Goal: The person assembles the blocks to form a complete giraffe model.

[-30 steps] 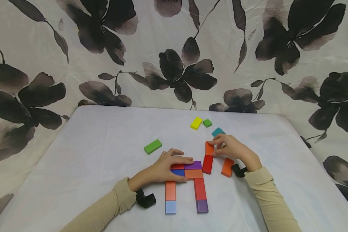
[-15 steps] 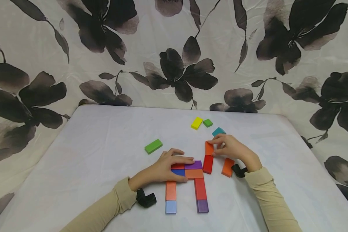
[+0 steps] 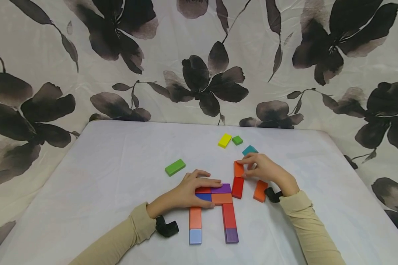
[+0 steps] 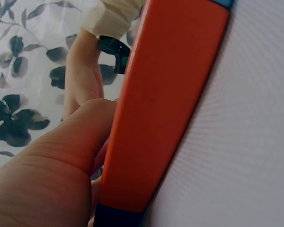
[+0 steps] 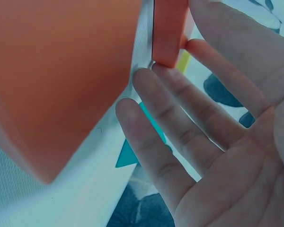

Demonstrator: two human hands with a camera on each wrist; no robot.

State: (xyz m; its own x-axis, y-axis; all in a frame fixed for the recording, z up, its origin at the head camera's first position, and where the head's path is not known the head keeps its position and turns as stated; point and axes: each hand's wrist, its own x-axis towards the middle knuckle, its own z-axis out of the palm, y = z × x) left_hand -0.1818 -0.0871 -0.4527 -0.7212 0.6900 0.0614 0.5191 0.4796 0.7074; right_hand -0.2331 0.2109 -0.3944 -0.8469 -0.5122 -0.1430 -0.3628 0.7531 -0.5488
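My left hand (image 3: 189,189) rests over a cluster of flat wooden blocks. Its index finger lies along the purple block (image 3: 221,189), and its thumb touches the near edge of an orange block (image 3: 221,199). A red block and a blue block (image 3: 203,197) are partly hidden under that hand. With thumb and index finger, my right hand (image 3: 265,167) pinches an orange block (image 3: 238,169), also seen in the right wrist view (image 5: 169,33). That block lies end to end with a red block (image 3: 237,188), to the right of the cluster.
Two legs of blocks run toward me, ending in a light blue block (image 3: 195,236) and a purple one (image 3: 231,236). Loose around lie an orange block (image 3: 260,191), a green block (image 3: 175,167), a yellow block (image 3: 224,141), a small green block (image 3: 237,140) and a teal triangle (image 3: 250,150).
The pinched orange block and the right fingertips have shifted very slightly left. My left hand and the other blocks hold their places.
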